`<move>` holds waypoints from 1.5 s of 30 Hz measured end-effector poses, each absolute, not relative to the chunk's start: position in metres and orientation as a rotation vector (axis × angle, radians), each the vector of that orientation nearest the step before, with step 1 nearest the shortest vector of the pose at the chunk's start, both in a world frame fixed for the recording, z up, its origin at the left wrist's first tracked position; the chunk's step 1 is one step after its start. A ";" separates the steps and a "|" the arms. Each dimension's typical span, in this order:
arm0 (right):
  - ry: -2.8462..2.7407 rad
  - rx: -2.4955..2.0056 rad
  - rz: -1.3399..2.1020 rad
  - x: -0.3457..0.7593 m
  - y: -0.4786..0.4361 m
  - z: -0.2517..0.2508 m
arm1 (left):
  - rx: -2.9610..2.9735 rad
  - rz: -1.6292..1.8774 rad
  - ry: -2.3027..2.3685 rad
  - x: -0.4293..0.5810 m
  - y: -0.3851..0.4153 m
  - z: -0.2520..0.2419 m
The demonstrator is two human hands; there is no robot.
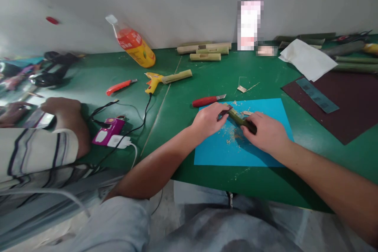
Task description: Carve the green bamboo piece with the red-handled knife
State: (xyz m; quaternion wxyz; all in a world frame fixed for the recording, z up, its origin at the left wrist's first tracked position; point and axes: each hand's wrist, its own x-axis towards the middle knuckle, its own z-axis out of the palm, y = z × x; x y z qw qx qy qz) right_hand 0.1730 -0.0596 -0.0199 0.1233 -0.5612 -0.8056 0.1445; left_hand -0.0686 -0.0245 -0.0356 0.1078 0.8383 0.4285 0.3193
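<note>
- My left hand (208,120) is curled narrow, fingertips pinched on the upper end of the bamboo stick (238,119). A small dark thing sits under my fingers there, and I cannot tell what it is.
- My right hand (264,132) is closed over the stick's lower end, pressing it down.
- The stick lies slanted on the blue sheet (265,108), between my two hands, with pale shavings (232,137) scattered beside it.
- A red-handled knife (208,100) rests just beyond my left hand, at the sheet's far edge.
- Further left on the green table (260,76) are a yellow glue gun (152,82), an orange cutter (119,86) and a pink charger (108,132) with black cords.
- A co-worker's hand (63,112) in a striped sleeve (35,151) rests at the far left, well apart from mine.
- On my right lies a dark sheet (342,118) bearing a grey strip (317,95), with a white cloth (307,59) behind it.
- Cut bamboo pieces (205,50) lie along the wall.
- The tilted bottle (136,45) has an orange label, too blurred to read.
</note>
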 end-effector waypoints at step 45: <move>-2.347 -1.605 0.439 0.173 -0.060 -0.020 | 2.277 1.196 1.289 -0.068 -0.019 -0.022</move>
